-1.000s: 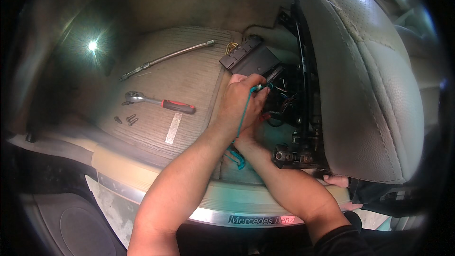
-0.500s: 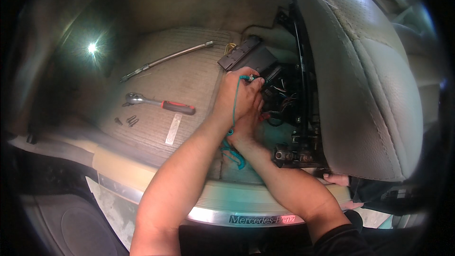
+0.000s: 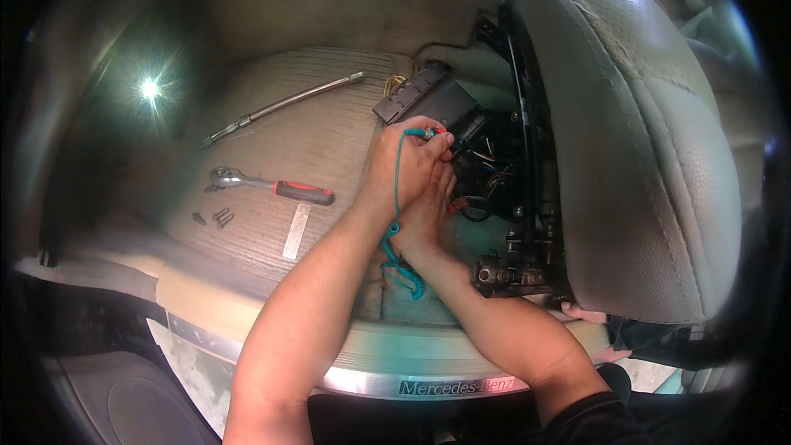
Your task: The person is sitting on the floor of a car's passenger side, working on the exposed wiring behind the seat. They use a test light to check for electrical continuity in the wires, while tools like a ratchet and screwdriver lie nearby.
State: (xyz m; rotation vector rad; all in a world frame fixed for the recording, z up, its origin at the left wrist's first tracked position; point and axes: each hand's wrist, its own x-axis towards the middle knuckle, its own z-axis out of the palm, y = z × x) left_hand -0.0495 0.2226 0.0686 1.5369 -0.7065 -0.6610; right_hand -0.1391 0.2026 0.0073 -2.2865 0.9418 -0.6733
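Note:
My left hand (image 3: 401, 156) is closed on a slim test probe (image 3: 439, 132) with a red part at its end. A teal coiled cord (image 3: 399, 185) runs from the probe down over my wrists and bunches on the carpet. Just below, my right hand (image 3: 426, 213) is closed, its fingers partly under the left; what they hold is hidden. Both hands are beside black wiring (image 3: 494, 177) under the seat. Beyond the left hand a dark grey module box (image 3: 428, 100) lies tilted, with yellow wires (image 3: 395, 82) at its far left end.
A tilted grey seat (image 3: 626, 148) and its black metal rail (image 3: 523, 107) bound the right side. On the ribbed mat (image 3: 329, 124) lie a long metal bar (image 3: 284, 107), a ratchet (image 3: 272, 187), several bolts (image 3: 221, 217) and a pale strip (image 3: 297, 231). A door sill (image 3: 371, 379) runs below.
The view has shifted slightly. My left hand has turned a little, showing more of the probe's red part. The right hand stays close beneath it.

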